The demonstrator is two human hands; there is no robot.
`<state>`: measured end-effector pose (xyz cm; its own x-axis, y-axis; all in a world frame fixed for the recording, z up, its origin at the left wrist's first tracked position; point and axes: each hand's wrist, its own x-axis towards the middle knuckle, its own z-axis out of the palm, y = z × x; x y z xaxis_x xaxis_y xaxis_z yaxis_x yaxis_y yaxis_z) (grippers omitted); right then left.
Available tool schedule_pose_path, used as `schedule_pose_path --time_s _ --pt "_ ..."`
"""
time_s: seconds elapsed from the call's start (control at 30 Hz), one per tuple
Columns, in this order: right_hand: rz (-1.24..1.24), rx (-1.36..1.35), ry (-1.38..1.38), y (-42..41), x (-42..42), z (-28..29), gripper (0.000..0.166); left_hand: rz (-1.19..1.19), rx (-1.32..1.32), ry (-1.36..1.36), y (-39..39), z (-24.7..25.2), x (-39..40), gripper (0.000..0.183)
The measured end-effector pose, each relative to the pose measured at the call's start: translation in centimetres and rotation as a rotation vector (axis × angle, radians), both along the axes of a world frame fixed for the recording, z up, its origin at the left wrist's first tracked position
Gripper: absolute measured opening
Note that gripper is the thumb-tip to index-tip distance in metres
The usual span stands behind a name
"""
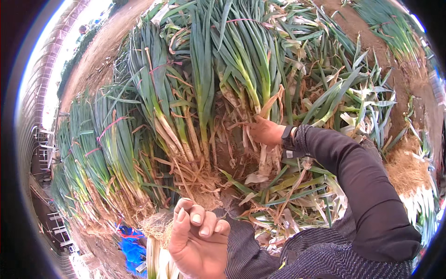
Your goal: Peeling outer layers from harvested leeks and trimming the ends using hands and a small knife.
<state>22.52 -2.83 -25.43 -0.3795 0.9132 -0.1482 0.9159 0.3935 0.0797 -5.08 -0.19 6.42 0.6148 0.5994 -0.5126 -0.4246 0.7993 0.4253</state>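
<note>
Before me stand tied bundles of long green onions with roots and dry outer leaves (244,45). My right hand (266,132), in a dark sleeve with a black wristband, reaches to the lower stalks of the middle bundle, touching a dry leaf there; its fingertips are partly hidden, so a hold cannot be told. My left hand (199,237) is raised in the lower middle, palm up with curled fingers, and holds nothing. Just left of it are the roots (156,226) of pale, peeled onions (156,259). Another tied bundle (156,87) leans left of the middle one.
More tied bundles (115,157) line the left side. Stripped leaves (313,191) are heaped below my right arm and at the upper right. Rooted onions (407,167) lie at the far right. A blue plastic item with red ties (132,249) is at the lower left.
</note>
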Motion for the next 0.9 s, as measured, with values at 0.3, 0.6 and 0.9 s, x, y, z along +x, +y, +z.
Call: schedule_pose_path --time_s 0.3,0.6,0.9 --pt "-0.186 -0.309 -0.079 -4.5 0.2 4.2 0.049 0.017 0.021 -0.035 -0.1 -0.1 -2.2 0.02" --pt "-0.817 -0.21 0.377 -9.7 -5.4 0.4 0.029 0.032 0.009 -0.08 -1.1 0.8 -3.0 0.021" --pt "-1.066 0.11 0.886 -10.3 -8.4 -3.2 0.038 0.027 0.021 -0.101 -1.6 0.7 -4.1 0.022"
